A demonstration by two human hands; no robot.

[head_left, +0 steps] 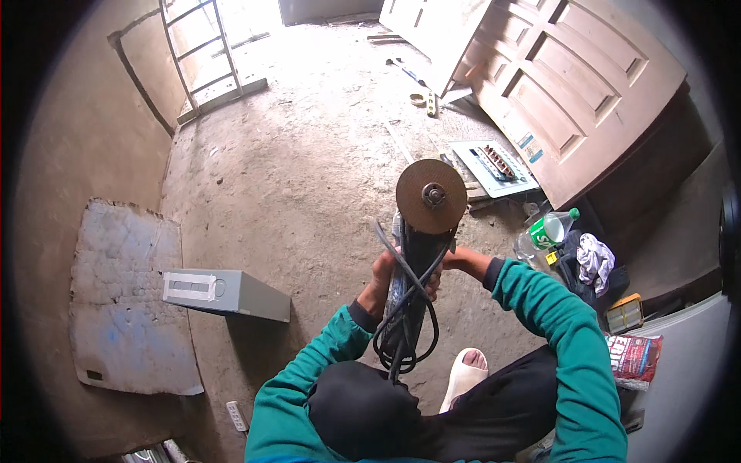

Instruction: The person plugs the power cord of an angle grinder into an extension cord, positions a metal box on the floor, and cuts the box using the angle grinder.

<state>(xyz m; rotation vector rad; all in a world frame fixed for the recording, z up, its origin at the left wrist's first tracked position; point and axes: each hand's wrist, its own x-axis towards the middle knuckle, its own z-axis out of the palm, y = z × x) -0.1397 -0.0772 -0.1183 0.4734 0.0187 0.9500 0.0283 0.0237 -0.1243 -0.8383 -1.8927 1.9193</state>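
Note:
An angle grinder [421, 258] is held upright in front of me, its round brown cutting disc [421, 185] facing up at the far end. The black power cord [437, 328] crosses over the grinder's body and hangs in loops near my knees. My left hand [380, 279] is closed round the left side of the body. On the other side my right hand [458, 261] is closed against the grinder just below the disc, its fingertips partly hidden behind the tool and cord.
A grey metal box [262, 296] stands left, beside a worn board [127, 309] and a white power strip [237, 417]. To the right are a panelled door [567, 85], a white electrical panel [517, 185], a plastic bottle [532, 238], a cloth [596, 262] and a red-and-white bag [639, 361].

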